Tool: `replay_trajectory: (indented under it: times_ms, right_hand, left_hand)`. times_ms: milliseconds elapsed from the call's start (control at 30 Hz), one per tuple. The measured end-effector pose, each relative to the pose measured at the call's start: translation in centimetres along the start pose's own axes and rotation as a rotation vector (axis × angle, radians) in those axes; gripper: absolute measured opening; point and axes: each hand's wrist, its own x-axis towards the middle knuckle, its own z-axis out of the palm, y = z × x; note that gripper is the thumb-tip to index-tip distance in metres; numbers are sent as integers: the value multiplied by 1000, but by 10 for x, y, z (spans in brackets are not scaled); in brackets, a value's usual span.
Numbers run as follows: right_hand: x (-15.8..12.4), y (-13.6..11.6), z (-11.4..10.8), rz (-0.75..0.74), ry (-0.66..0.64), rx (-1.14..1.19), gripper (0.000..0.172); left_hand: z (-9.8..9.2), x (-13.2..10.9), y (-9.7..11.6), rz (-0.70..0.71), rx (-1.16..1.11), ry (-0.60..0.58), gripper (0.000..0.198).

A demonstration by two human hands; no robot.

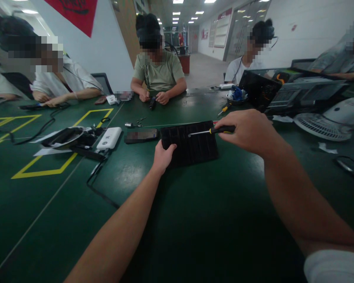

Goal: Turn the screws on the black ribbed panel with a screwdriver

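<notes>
A black rectangular panel (194, 147) with a ribbed face is tilted up over the green table in front of me. My left hand (164, 155) grips its left edge, thumb on the front face and the other fingers mostly hidden behind. In my right hand (247, 131) is a screwdriver (224, 129) with a black and yellow handle, held nearly level and pointing left. Its metal shaft crosses the panel's upper half, and the tip is near a small round silvery spot. Whether the tip touches the panel I cannot tell.
A dark phone (141, 135) and small metal parts (132, 125) lie left of the panel. Farther left are a white power bank (109, 138) with a cable and a round tray (66, 137). A white fan (324, 122) and another screwdriver (224, 109) are rightward. Several people sit around the table.
</notes>
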Motion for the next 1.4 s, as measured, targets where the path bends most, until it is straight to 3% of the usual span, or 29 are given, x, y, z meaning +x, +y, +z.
replay_trajectory:
  times_ms: [1100, 1400]
  right_hand:
    - [-1, -3, 3, 24, -45, -56, 32]
    - [0, -9, 2, 68, -74, -89, 35]
  left_hand:
    - [0, 3, -9, 10, -32, -32, 32]
    - [0, 0, -2, -11, -9, -18, 28]
